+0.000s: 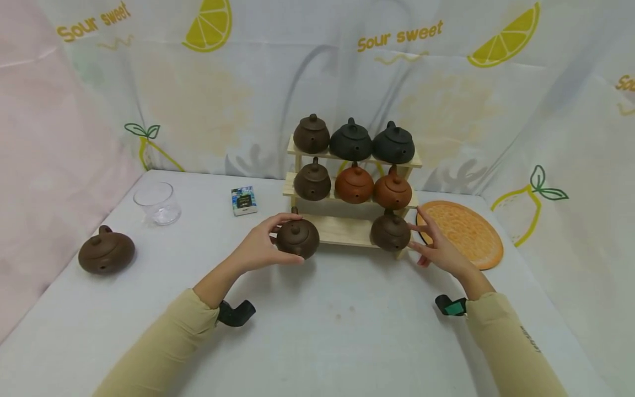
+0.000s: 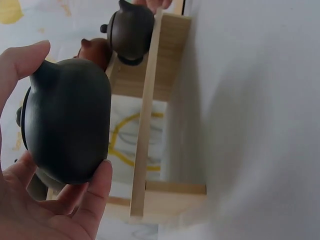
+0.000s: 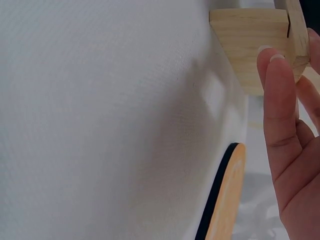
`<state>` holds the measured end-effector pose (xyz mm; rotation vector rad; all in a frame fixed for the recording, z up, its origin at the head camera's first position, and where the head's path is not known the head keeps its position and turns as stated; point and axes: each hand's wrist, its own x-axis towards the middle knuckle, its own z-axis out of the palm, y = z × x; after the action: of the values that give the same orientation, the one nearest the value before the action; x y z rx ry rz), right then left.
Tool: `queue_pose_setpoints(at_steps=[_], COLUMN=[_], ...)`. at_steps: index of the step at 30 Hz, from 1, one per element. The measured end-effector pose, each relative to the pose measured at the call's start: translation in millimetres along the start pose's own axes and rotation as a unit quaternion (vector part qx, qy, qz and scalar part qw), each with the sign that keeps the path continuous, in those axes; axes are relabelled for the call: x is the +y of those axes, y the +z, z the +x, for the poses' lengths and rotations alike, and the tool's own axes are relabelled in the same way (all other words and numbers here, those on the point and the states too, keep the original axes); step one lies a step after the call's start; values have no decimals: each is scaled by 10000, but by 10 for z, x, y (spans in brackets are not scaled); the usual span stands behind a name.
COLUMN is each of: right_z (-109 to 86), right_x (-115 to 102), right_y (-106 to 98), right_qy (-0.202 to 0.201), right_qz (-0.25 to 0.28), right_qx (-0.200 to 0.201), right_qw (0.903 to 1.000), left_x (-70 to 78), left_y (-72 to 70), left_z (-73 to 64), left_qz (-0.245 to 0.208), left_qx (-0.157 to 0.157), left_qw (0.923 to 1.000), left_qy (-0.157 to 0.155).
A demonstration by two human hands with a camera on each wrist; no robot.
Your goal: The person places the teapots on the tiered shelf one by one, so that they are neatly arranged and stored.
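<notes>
My left hand [image 1: 265, 242] grips a dark brown teapot [image 1: 299, 240] by its sides, thumb at the front, near the left end of the lowest shelf. Seen by the left wrist, the teapot [image 2: 70, 120] is off the shelf board [image 2: 145, 125], fingertips on its underside. My right hand [image 1: 439, 245] is at the rack's right end, fingers spread and loosely bent beside another brown teapot [image 1: 391, 232] on the bottom shelf. In the right wrist view, its fingers [image 3: 281, 105] are close to the wooden shelf end [image 3: 255, 45]; contact is unclear.
A wooden three-tier rack [image 1: 342, 230] bears brown, black and reddish teapots on its upper tiers. Another brown teapot [image 1: 106, 252], a clear glass [image 1: 163, 207] and a small patterned box [image 1: 243, 200] are to the left. Behind my right hand lies a round orange-brown board [image 1: 461, 231].
</notes>
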<state>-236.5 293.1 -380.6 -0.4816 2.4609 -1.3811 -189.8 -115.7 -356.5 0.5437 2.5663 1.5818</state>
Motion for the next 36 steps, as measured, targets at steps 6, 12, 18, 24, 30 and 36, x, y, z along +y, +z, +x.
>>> queue_pose_setpoints(at_steps=[6, 12, 18, 24, 30, 36], right_z=[2, 2, -10, -11, -15, -12], right_x=[-13, -18, -29, -51, -54, -26], right_y=[4, 9, 5, 5, 2, 1], right_qy=[67, 35, -3, -60, -21, -25], right_qz=[-46, -39, -6, 42, 78, 12], right_qx=[33, 26, 1, -11, -21, -24], right_qw=[10000, 10000, 10000, 10000, 10000, 10000], left_x=[71, 135, 193, 209, 179, 188], left_y=[162, 309, 420, 512, 606, 664], left_z=[162, 327, 473, 570, 684, 754], left_qz=[-96, -18, 13, 111, 169, 215], left_qx=[-158, -307, -484, -644, -674, -670], left_qw=[9998, 9995, 9987, 9978, 9975, 9975], left_qy=[44, 92, 149, 90, 92, -108])
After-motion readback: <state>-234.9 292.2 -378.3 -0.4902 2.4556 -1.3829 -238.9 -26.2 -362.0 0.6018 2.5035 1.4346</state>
